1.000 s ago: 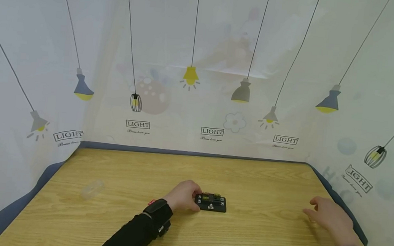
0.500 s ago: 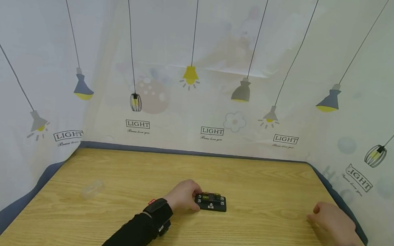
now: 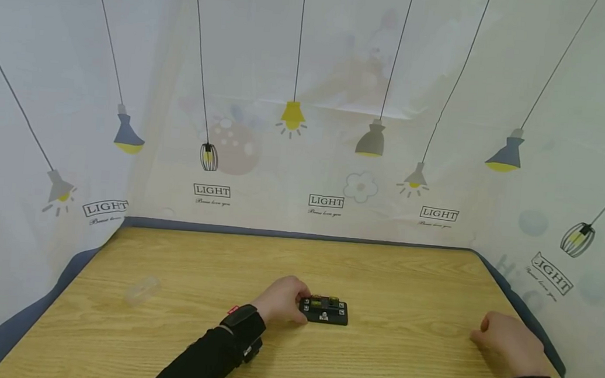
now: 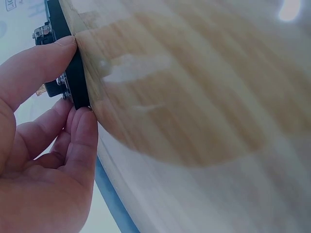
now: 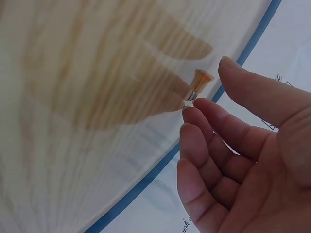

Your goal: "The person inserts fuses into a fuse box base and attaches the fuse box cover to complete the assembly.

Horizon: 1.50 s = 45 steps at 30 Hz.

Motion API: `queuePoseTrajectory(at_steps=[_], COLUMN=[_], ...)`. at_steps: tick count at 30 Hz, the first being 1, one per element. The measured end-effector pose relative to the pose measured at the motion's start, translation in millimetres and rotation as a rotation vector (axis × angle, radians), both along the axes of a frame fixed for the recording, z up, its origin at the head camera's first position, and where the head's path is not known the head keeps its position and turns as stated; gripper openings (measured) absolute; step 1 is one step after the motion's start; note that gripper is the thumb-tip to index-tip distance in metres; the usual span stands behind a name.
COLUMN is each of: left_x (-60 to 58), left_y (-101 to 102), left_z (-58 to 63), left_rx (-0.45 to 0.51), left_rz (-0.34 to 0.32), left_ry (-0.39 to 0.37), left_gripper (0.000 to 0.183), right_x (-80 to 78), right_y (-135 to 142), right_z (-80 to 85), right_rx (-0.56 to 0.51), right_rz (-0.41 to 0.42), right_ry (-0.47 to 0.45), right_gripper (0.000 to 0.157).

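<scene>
Near the middle of the table, my left hand (image 3: 282, 300) holds the left end of a black fuse block (image 3: 324, 312) with metal screw terminals and small yellowish parts on top. The left wrist view shows the thumb on one side of the block (image 4: 74, 73) and fingertips at its other edge. Over at the right side of the table is my right hand (image 3: 512, 343), its fingers loosely bent. By its index fingertip in the right wrist view is a small orange blade fuse (image 5: 199, 82) with metal prongs. The thumb stands apart from the fuse, which the head view does not show.
A clear plastic cover (image 3: 142, 291) lies on the left part of the wooden table (image 3: 406, 284). Behind and on both sides, a cloth printed with lamps (image 3: 259, 209) surrounds the tabletop, with a blue band along the edge.
My right hand's thumb and index finger have come closer together in the head view, and that hand has shifted slightly right and nearer. The left hand and fuse block stay put.
</scene>
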<state>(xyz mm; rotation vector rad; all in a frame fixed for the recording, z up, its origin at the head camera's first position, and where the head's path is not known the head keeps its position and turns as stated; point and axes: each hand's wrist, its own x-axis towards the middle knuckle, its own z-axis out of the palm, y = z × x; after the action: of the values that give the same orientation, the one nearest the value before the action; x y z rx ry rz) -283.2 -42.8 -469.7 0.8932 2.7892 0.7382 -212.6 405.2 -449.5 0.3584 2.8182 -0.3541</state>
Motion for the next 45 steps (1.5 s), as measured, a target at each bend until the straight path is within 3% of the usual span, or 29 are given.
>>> queuePoseTrajectory(at_steps=[16,45], left_x=[-0.7,0.5], left_y=[0.8,1.3], left_z=[-0.3,0.7], left_rx=[-0.011,-0.003], left_rz=[0.008,0.013], left_ry=[-0.002,-0.004], left_gripper=[0.045,0.044], right_x=[2.1,-4.1], right_y=[-5.0,-6.6], right_z=[0.3,2.3], right_rx=[0.017,0.064], right_rz=[-0.004,-0.039], right_ry=[0.049,0.031], right_gripper=[0.025,0.016])
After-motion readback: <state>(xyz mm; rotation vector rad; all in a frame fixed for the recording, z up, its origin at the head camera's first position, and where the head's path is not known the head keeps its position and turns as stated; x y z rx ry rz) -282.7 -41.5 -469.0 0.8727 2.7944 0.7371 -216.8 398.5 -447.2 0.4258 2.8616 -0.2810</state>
